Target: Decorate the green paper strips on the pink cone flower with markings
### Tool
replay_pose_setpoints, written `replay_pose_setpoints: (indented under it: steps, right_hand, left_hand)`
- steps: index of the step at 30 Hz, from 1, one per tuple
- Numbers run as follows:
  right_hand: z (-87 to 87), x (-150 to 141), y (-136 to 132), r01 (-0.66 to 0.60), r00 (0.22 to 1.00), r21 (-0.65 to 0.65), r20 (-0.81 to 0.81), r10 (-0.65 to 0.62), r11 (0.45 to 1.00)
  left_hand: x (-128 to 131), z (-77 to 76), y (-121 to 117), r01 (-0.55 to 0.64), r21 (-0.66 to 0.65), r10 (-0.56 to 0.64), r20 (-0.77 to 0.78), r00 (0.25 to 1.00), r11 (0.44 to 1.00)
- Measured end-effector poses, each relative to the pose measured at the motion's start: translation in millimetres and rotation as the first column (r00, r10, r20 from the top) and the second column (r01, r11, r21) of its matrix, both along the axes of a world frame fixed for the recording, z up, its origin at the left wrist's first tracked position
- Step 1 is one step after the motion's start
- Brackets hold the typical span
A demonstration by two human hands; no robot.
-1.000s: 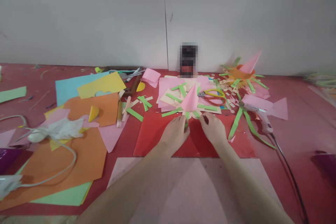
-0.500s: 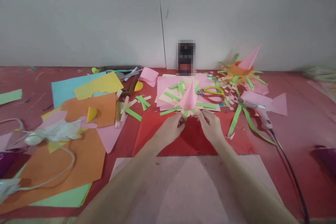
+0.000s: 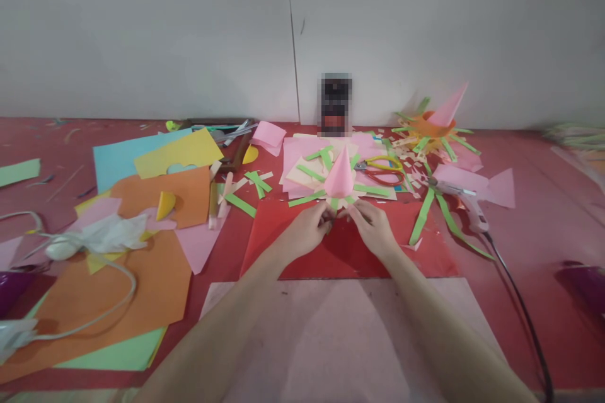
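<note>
A pink paper cone stands upright on a cream paper base with green paper strips spreading out around it. At the near left edge of that base, the fingers of my left hand are pinched. My right hand pinches the near edge too, just to the right, its fingertips close to the left ones. Short green strip ends show between the two hands. What lies right under the fingertips is partly hidden. Both hands are over a red board.
Yellow-and-red-handled scissors lie behind the cone. At right are a glue gun with its cord and a similar orange paper piece with a pink cone. Orange sheets, a white cable and a brown tray occupy the left.
Both hands have shifted slightly at the near edge of the base, and the right fingertips have come closer to the left ones. The cone stays upright in much the same place.
</note>
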State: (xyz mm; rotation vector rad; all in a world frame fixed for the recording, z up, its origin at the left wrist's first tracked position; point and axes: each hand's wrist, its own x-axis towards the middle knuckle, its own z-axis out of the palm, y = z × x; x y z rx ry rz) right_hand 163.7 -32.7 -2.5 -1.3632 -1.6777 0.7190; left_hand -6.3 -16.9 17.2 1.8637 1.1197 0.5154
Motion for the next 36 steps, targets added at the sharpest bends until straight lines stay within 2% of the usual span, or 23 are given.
replay_pose_setpoints:
  steps: [14,22,30,36]
  right_hand:
    - [0.0,-0.2,0.2,0.014,0.998,-0.023,0.057,-0.012,1.000]
    - [2.8,-1.5,-2.3,-0.062,0.998,0.023,-0.009,0.063,0.998]
    - [-0.5,-3.9,-1.3,-0.039,0.979,0.049,0.204,0.028,0.998]
    - [-1.1,-3.9,-0.5,-0.004,0.960,0.073,0.279,-0.017,0.997]
  left_hand:
    - [-3.5,-4.8,1.5,0.018,-0.034,-0.017,0.033,0.999,0.999]
    - [-4.5,-3.2,3.3,0.032,-0.055,-0.026,0.099,0.995,0.998]
    - [-4.8,-7.2,8.1,-0.013,-0.059,0.020,0.132,0.991,0.998]
    - [-5.6,-10.5,11.9,-0.040,-0.065,0.049,0.151,0.987,0.997]
